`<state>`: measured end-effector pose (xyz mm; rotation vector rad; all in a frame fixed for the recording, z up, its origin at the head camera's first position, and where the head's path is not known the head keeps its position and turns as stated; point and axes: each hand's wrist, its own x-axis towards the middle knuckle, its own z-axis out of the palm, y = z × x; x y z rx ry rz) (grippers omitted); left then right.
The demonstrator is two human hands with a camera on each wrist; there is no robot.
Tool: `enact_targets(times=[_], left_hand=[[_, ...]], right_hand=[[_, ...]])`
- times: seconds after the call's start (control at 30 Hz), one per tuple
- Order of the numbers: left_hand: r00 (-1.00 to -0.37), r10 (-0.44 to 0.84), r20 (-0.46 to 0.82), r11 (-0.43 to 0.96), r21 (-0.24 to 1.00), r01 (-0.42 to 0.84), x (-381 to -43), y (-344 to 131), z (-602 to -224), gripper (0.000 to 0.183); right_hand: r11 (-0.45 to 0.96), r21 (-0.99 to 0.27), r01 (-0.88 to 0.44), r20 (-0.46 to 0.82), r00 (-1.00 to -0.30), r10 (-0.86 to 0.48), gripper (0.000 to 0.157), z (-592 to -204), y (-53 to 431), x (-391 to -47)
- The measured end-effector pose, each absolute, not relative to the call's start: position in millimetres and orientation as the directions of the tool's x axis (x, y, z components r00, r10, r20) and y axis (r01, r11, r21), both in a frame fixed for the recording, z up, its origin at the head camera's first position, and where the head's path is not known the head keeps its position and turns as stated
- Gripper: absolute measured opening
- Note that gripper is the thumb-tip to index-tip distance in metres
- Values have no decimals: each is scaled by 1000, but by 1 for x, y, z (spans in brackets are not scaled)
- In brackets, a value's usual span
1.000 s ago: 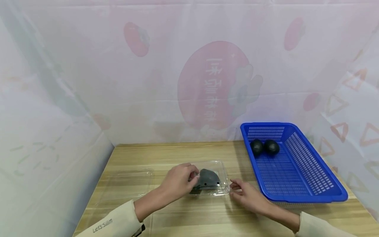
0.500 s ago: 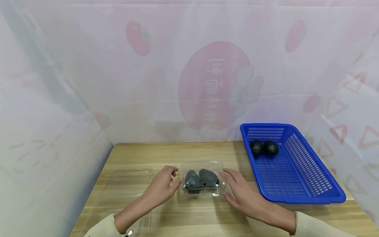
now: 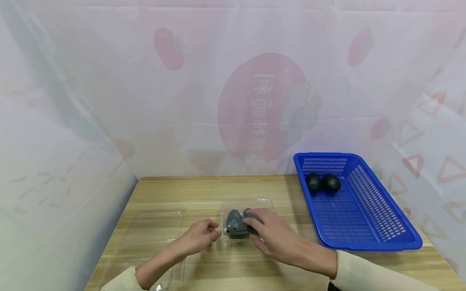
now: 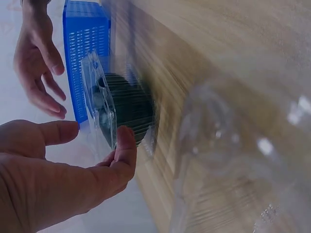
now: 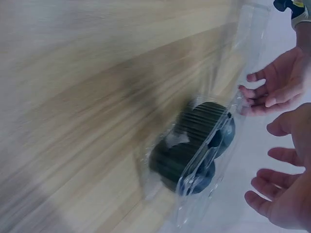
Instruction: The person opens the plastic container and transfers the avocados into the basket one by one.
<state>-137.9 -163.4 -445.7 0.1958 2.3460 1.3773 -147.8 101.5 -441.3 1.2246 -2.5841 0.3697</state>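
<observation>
A clear plastic clamshell box [image 3: 226, 239] sits at the table's middle, holding two dark green, avocado-like fruits; the left fruit [image 3: 234, 223] shows plainly, the right one is partly covered by a hand. My right hand [image 3: 276, 234] hovers over the box's right half, fingers spread and slightly bent. In the right wrist view these fingers stand apart from the box. At the box's left side is my left hand [image 3: 200, 236], fingers loosely bent and holding nothing. The left wrist view shows its fingertips [image 4: 127, 138] close to the box's edge.
A blue plastic basket [image 3: 367, 245] stands at the right with two similar dark fruits [image 3: 322, 184] in its far left corner. More clear plastic packaging [image 3: 156, 220] lies on the table's left side. A printed cloth [image 3: 174, 121] hangs behind the wooden table.
My left hand has drawn back left from above the box, exposing the left fruit. My right hand has moved left from beside the box to above its right half.
</observation>
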Motion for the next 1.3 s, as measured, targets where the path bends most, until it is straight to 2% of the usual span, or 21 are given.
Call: enact_targets(times=[0.23, 0.4, 0.7, 1.0, 1.3], left_hand=[[-861, 355, -364, 444, 876, -188, -137, -164, -453, 31], [-821, 388, -420, 393, 881, -265, -137, -163, -456, 24], [-741, 461, -488, 325, 870, -371, -141, -165, -458, 22], [-726, 467, -505, 295, 863, -411, -148, -166, -463, 16], [-722, 476, -502, 293, 865, -409, -150, -162, -467, 11]], right_hand=[[536, -112, -837, 339, -539, -771, 36, -448, 84, -153], [509, -121, -853, 330, -518, -789, 33, -455, 73, -156], [483, -91, -871, 339, -483, -807, 24, -459, 60, -157], [461, -38, -887, 373, -440, -817, 18, -466, 53, -159], [464, -6, -886, 388, -430, -815, 13, -476, 48, -160]])
